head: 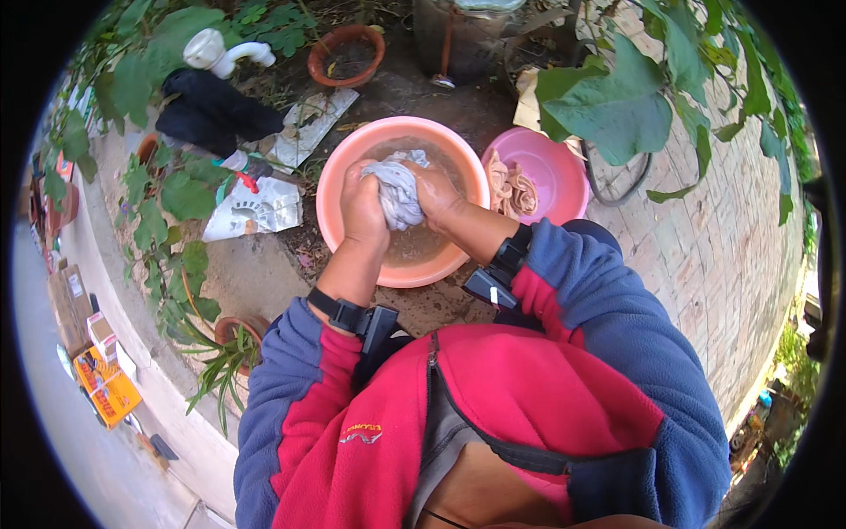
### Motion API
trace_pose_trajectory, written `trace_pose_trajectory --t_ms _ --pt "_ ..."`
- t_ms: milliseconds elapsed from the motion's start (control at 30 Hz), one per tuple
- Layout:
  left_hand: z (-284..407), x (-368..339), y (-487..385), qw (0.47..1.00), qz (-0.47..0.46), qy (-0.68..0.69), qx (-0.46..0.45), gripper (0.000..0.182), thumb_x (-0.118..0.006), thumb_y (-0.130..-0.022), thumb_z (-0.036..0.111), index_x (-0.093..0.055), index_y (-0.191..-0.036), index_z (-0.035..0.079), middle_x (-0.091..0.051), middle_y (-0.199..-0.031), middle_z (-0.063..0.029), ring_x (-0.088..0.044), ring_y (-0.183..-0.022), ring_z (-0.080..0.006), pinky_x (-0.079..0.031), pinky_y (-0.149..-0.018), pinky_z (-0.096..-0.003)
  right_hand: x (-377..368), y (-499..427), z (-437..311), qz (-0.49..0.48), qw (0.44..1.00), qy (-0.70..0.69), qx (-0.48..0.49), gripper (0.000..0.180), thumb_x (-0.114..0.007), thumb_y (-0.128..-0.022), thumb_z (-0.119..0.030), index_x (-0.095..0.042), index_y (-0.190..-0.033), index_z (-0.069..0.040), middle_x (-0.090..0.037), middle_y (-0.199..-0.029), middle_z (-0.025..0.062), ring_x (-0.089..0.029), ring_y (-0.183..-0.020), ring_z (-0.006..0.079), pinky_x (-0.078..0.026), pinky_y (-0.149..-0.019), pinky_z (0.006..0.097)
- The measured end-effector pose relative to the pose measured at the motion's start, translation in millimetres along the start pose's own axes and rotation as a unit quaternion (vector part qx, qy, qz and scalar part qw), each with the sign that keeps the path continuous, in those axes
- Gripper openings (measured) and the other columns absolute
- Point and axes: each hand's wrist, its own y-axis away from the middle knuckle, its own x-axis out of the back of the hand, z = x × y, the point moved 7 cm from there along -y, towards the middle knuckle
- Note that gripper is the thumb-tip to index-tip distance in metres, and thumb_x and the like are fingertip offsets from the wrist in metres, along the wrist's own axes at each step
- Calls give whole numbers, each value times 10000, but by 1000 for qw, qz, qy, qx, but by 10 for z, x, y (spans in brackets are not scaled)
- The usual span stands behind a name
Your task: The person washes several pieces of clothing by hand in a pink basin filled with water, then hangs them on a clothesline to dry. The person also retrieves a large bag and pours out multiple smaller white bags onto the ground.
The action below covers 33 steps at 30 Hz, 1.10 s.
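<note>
A bunched, wet, pale grey-white cloth (398, 192) is squeezed between my two hands above murky water (413, 246) in a round peach plastic basin (330, 228). My left hand (365, 205) presses on the cloth's left side, with its fingers partly hidden. From the right, my right hand (433, 192) grips the same cloth. Touching the basin's right side is a smaller pink plastic basin (562, 175), where a twisted beige cloth (512, 188) lies.
Terracotta pots stand at the top (378, 58) and lower left (228, 324). Broad-leaved plants (611, 99) overhang the brick paving (700, 251) on the right. A black cloth (218, 112), a white plastic pipe fitting (221, 56) and a bucket (479, 33) are beyond the basins.
</note>
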Motion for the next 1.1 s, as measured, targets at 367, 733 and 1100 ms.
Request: trace_pose_trajectory --t_ms 367,733,1100 --pt "318 -183 22 975 -216 -50 30 413 -424 -826 84 -574 -1197 -17 -598 -1172 -128 -588 -1092 -229 -449 -993 -345 -211 511 -113 -271 944 -105 -156 595 -774 -817 -226 -480 -1319 -102 -604 -1197 94 -622 -1071 262 -539 -860 514" --pt "257 -278 212 984 -175 -14 -38 309 -513 -801 35 -579 -1100 -9 -610 -1072 -103 -591 -989 -200 -486 -915 -334 -52 455 117 -131 981 -88 -116 174 -648 -818 -217 -665 -921 -78 -654 -765 46 -651 -708 212 -513 -648 380" --pt "-73 -101 193 996 78 -40 -7 176 -478 -844 48 -595 -969 9 -630 -903 -91 -602 -814 -182 -504 -771 -310 182 360 26 -10 964 224 141 356 -598 -837 -337 -671 -885 9 -671 -815 189 -648 -769 300 -496 -733 410"
